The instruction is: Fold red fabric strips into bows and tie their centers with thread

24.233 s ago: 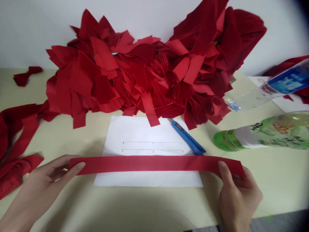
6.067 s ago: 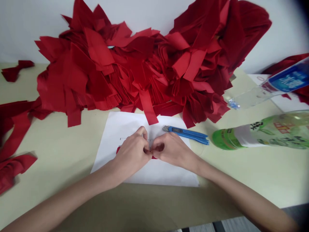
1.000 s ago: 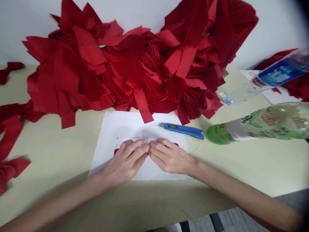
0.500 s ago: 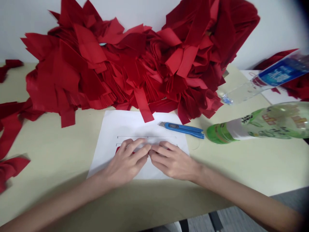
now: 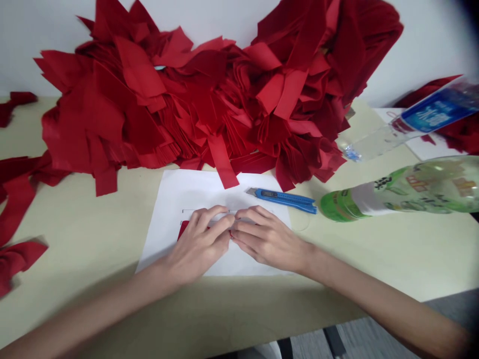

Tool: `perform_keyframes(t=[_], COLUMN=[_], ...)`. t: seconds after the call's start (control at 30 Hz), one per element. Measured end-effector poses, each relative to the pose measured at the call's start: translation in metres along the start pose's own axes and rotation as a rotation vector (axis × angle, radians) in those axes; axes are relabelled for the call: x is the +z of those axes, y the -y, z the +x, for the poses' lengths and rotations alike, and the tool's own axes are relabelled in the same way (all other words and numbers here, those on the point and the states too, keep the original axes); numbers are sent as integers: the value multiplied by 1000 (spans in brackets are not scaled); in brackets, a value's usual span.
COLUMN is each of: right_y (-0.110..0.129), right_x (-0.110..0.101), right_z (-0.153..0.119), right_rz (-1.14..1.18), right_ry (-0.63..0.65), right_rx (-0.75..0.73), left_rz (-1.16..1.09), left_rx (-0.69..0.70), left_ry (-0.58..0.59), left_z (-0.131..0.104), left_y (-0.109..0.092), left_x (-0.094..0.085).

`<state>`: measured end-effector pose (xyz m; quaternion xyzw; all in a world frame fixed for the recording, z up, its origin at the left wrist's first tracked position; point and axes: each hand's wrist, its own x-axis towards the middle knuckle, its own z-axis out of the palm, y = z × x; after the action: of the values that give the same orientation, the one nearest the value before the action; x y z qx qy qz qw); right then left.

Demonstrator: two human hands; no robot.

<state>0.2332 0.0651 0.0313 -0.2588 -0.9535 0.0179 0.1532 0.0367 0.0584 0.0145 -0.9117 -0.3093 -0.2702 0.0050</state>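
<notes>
A red fabric strip (image 5: 182, 229) lies on a white paper sheet (image 5: 155, 244) printed with thin black marking lines. Most of the strip is covered by my hands, and only its left end and a bit between the fingertips show. My left hand (image 5: 204, 240) has its fingers curled and its thumb and fingertips pressed on the strip near the middle. Against it, fingertips almost touching, my right hand (image 5: 264, 237) pinches the strip at the same spot. A blue utility knife (image 5: 286, 199) rests across the sheet's upper right edge, blade tip out to the left.
A large heap of red fabric strips (image 5: 194, 99) spreads along the wall behind the sheet. To the right lie a green-labelled bottle (image 5: 396, 192) and a blue-labelled clear bottle (image 5: 426, 117). More red strips (image 5: 18, 199) lie at the left edge of the table (image 5: 93, 229).
Both hands have shifted slightly away from me on the sheet, the right one more clearly. More of the red strip's left end now shows.
</notes>
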Motion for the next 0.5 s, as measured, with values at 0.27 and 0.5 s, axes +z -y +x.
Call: perform_keyframes(t=[0.27, 0.5], right_y=[4, 5], right_x=[11, 19], right_z=[2, 3], right_rz=[-62, -70], right_ry=[-94, -147], right_rx=[54, 110], left_rz=[-138, -156], left_rx=[-81, -149], left_ry=[24, 59], left_z=[7, 8], left_y=[4, 6], left_x=[-4, -10])
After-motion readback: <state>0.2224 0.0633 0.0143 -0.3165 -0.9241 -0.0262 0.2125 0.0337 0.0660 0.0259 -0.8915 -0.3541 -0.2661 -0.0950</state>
